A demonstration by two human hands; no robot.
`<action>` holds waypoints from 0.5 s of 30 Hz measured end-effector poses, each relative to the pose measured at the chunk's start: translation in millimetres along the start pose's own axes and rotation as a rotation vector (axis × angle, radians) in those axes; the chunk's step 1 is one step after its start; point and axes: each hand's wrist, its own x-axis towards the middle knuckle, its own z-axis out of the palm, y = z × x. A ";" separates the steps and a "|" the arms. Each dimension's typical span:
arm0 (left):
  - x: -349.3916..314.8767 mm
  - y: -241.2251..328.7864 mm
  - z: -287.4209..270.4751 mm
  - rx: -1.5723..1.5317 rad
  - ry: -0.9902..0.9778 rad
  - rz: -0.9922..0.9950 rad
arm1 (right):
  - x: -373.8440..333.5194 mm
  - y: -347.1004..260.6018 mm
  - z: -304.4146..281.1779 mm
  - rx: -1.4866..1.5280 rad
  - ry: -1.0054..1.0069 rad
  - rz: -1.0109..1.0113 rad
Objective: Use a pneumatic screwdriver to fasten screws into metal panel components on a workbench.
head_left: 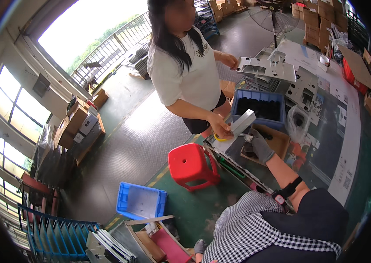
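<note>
My right hand (pixel 260 148), in a grey glove, reaches over an open cardboard box (pixel 280 139) on the workbench. Its fingers are pinched together at the near end of a pale metal channel piece (pixel 243 122); what lies between them is too small to make out. A co-worker's hand (pixel 221 127) is at the other side of that piece, above a yellow thing (pixel 221 139). Dark items partly show in the box. Low by my checkered apron (pixel 246 219) is my gloved left hand (pixel 200 246), its fingers mostly hidden.
A blue bin (pixel 257 120) of black parts stands behind the box, beside a clear plastic bag (pixel 298 125). White metal plates (pixel 266 69) are stacked beyond, under the co-worker's other hand. A red stool (pixel 189 164) and a blue crate (pixel 140 200) stand on the floor to the left.
</note>
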 end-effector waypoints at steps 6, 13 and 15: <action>17.2 -3.1 4.1 -0.218 0.077 -0.127 | 49.4 -6.3 -42.8 0.198 0.057 -0.018; 4.1 8.9 2.7 -0.230 0.141 -0.140 | 110.6 32.2 -69.9 0.368 0.250 0.074; 4.5 22.2 5.0 -0.225 0.156 -0.143 | 116.3 40.5 -77.1 0.509 0.299 -0.077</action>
